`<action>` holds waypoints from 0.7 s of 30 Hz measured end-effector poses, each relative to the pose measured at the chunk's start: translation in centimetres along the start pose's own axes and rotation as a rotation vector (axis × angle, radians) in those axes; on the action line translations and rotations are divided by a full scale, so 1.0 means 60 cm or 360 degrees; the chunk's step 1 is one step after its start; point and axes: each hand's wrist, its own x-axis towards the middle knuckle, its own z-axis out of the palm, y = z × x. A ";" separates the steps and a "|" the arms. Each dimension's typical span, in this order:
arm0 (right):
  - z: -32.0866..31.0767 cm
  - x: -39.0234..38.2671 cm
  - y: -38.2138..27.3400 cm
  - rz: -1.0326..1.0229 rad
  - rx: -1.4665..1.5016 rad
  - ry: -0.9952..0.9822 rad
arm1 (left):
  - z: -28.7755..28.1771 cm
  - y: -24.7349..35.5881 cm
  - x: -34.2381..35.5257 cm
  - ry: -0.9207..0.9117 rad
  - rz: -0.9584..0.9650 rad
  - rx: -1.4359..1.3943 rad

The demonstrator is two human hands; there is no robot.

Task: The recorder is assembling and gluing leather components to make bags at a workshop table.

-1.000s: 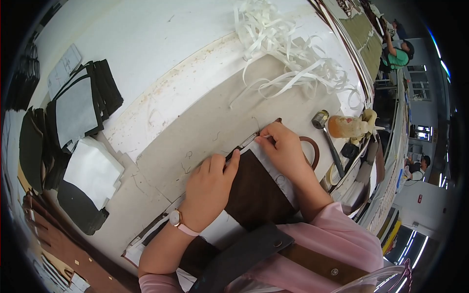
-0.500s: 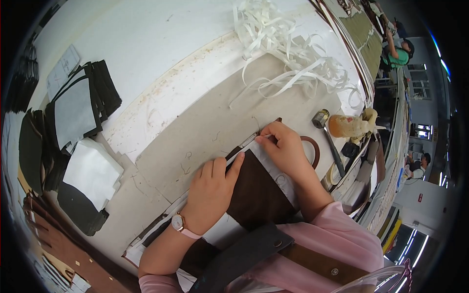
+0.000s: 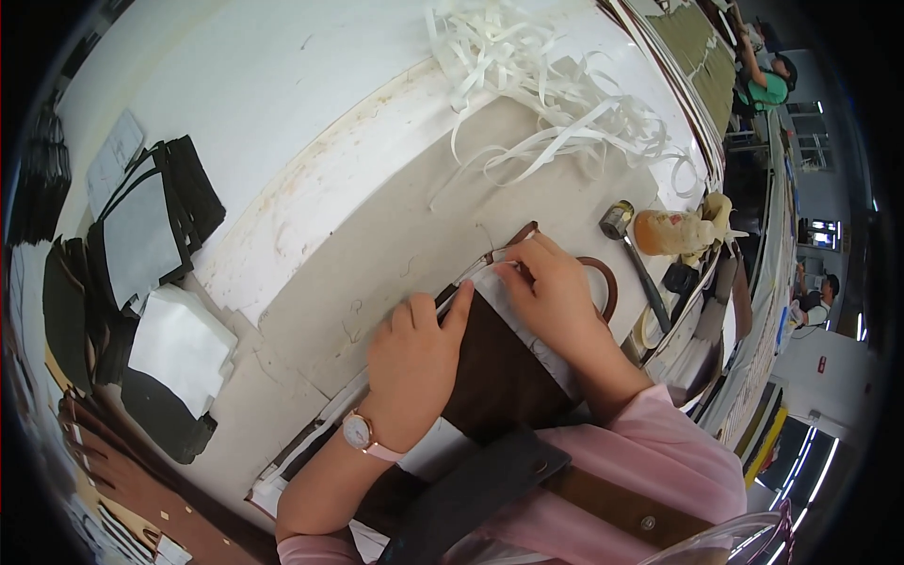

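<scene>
while right hand [image 3: 554, 299] pinches brown-and-white panel [image 3: 504, 363] at far edge, left hand [image 3: 411, 356] presses it, index apart | brown edge strip [image 3: 524, 232] laid alongside | pinched stretch seemingly unfinished

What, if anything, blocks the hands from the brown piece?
Nothing visible: the left hand lies on the brown piece, and the right hand touches its far edge. The hammer lies clear, to the right.
</scene>
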 end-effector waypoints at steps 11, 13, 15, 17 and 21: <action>0.019 -0.001 0.015 0.0011 -0.0246 0.0170 | 0.024 -0.013 0.019 0.0209 0.0248 -0.0179; 0.019 -0.001 0.015 0.0012 -0.0255 0.0170 | 0.025 -0.016 0.020 0.0209 0.0227 -0.0213; 0.020 -0.001 0.014 0.0018 -0.0263 0.0174 | 0.025 -0.010 0.024 0.0208 0.0185 -0.0240; 0.020 -0.001 0.012 -0.0004 -0.0289 0.0203 | 0.025 -0.007 0.028 0.0204 0.0149 -0.0264; 0.011 -0.010 0.015 0.0089 -0.0109 0.0204 | 0.033 -0.008 0.032 0.0184 0.0114 -0.0269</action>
